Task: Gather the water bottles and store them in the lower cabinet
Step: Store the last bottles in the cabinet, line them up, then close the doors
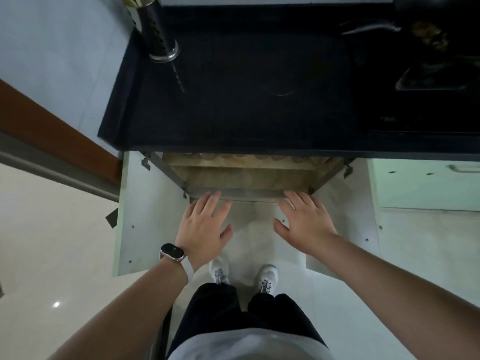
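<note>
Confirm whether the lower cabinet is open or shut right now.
Open. Its left door and right door both stand swung out toward the person, exposing the wooden shelf inside. The left hand and right hand hold nothing.

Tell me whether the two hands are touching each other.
Apart: the head view shows floor between the thumbs of the left hand and the right hand, both open.

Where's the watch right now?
In the head view, the watch is on the person's left wrist, just behind the open left hand, in front of the open lower cabinet.
</note>
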The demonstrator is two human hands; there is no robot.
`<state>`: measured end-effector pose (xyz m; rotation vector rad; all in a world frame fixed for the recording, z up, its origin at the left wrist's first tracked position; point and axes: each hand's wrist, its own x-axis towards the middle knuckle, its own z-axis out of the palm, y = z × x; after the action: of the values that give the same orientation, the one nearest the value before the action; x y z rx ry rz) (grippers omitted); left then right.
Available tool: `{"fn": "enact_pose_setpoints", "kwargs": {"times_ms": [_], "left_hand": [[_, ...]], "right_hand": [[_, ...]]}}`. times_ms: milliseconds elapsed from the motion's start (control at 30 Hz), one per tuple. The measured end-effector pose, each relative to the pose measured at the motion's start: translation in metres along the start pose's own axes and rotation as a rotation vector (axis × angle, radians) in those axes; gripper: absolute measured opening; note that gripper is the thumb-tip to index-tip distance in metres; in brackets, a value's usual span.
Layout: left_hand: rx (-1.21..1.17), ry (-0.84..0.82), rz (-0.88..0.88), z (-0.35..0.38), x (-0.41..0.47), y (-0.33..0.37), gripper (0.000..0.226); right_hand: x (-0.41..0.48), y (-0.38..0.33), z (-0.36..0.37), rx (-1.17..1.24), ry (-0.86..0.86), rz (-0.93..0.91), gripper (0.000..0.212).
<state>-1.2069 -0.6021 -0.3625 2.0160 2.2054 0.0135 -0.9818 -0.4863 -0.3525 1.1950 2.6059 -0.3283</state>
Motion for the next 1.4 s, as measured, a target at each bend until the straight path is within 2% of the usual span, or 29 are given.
{"fn": "enact_pose_setpoints", "kwargs": {"times_ms": [333, 633, 800, 967, 1167, 1267, 1400], "left_hand": [[-0.002, -0.115, -0.003, 0.006, -0.035, -0.025, 0.054], [0.01, -0.207, -0.053, 0.017, -0.06, -0.059, 0.054], [0.012, -0.27, -0.274, 0.024, -0.079, -0.09, 0.055], [-0.032, -0.312, -0.525, 0.033, -0.101, -0.119, 0.061], [-0.118, -0.329, -0.81, 0.046, -0.113, -0.122, 0.066], [-0.222, -0.339, -0.878, 0.05, -0.113, -0.118, 0.063], [-0.261, -0.301, -0.903, 0.047, -0.103, -0.111, 0.062]], "right_hand": [[-0.045, -0.006, 0.01, 0.009, 0.039, 0.157, 0.057], [-0.081, -0.01, 0.046, 0.042, -0.026, 0.364, 0.06], [-0.097, 0.005, 0.061, 0.112, -0.032, 0.55, 0.06], [-0.107, 0.044, 0.07, 0.142, -0.054, 0.621, 0.064], [-0.111, 0.078, 0.084, 0.212, -0.068, 0.749, 0.069], [-0.114, 0.081, 0.095, 0.239, -0.097, 0.775, 0.071], [-0.114, 0.083, 0.098, 0.29, -0.031, 0.797, 0.067]]}}
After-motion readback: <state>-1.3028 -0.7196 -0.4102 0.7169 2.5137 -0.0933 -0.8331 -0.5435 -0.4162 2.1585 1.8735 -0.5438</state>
